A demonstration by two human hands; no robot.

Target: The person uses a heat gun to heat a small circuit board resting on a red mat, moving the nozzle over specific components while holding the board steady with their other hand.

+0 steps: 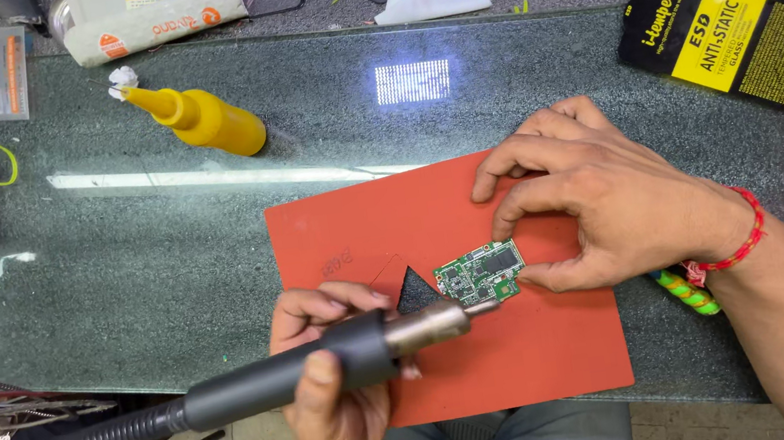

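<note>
A small green circuit board (481, 273) lies on a red rubber mat (531, 353) at the near edge of a dark glass-topped bench. My right hand (590, 194) rests on the mat, pinching the board's right edge between thumb and forefinger. My left hand (329, 390) is wrapped around the grey handle of a hot-air tool (330, 359). Its metal nozzle (441, 322) points right, almost touching the board's lower left corner. A thick ribbed hose runs from the handle off to the lower left.
A yellow squeeze bottle (202, 119) lies on its side at the back left of the bench (164, 250). A black and yellow flat package (741, 38) sits at the back right. Small tools, a tray and wires crowd the left edge; papers and cloth lie along the back.
</note>
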